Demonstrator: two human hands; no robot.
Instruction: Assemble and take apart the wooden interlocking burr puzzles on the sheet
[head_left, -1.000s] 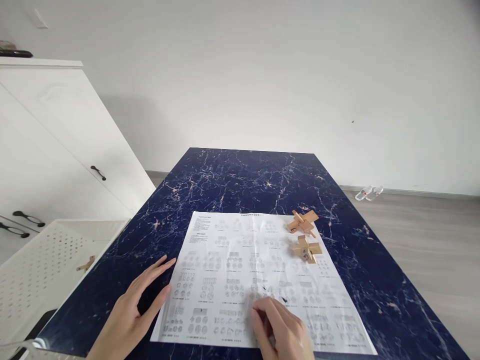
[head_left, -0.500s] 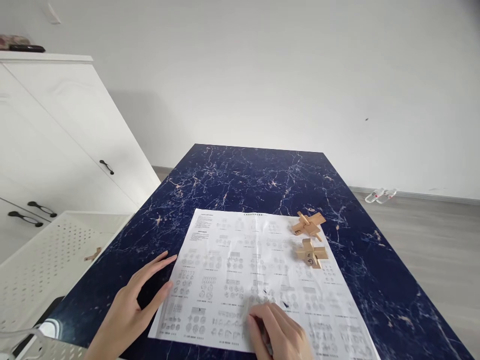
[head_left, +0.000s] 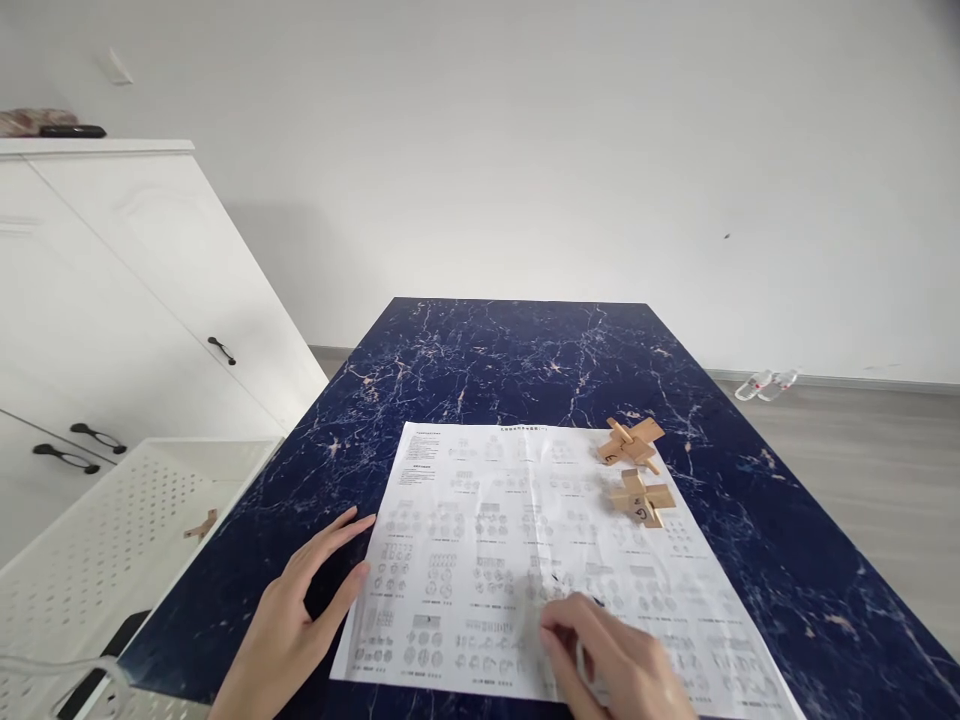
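A large printed sheet [head_left: 495,560], with rows of small diagrams and text, lies on the dark blue marbled table. My left hand [head_left: 300,610] rests at its left edge, thumb and fingers apart, holding nothing. Over the lower part of the paper is my right hand [head_left: 615,660], its fingers curled in and the thumb bent near the index finger. What that hand has between its fingers, if anything, is hidden. Two cross-shaped wooden interlocking puzzles stand at the sheet's right side: a farther wooden puzzle [head_left: 632,443] and a nearer wooden puzzle [head_left: 643,498], both with dark markings.
The table [head_left: 517,360] reaches toward a pale wall. To its left are a white cabinet [head_left: 150,270] with black handles and a white perforated surface [head_left: 135,520] bearing a wooden piece [head_left: 201,525]. Two clear bottles [head_left: 766,386] lie on the floor at right.
The whole view has shifted, so the table and sheet appear a little farther right. My right hand has moved slightly right over the paper. My left hand stays at the sheet's edge.
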